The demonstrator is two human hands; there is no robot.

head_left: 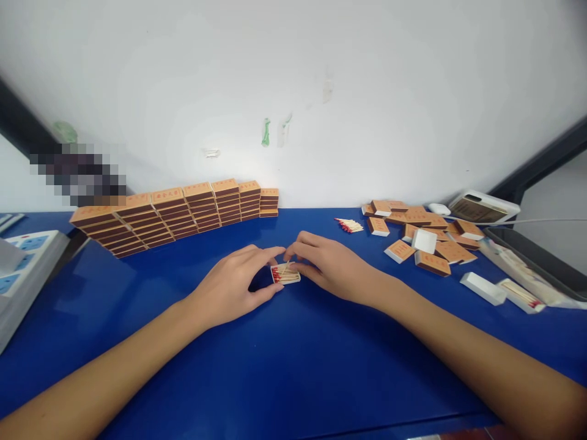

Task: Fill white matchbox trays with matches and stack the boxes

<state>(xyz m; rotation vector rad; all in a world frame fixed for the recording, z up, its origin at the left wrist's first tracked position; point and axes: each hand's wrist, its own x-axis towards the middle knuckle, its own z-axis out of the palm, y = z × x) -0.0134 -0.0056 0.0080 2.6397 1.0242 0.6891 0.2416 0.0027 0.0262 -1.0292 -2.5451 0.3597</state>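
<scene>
A small white matchbox tray filled with red-headed matches lies on the blue table in front of me. My left hand grips its left end, with the thumb on the near side and a finger on the far side. From the right, my right hand reaches over the tray. Its thumb and bent fingers pinch a matchstick that slants above the other matches. The right fingertips partly hide the far edge of the tray.
Stacked matchboxes form a row at back left. To the right lie a loose match pile, scattered matchboxes, an empty white tray, a filled tray and a dark phone-like slab. A power strip sits far left.
</scene>
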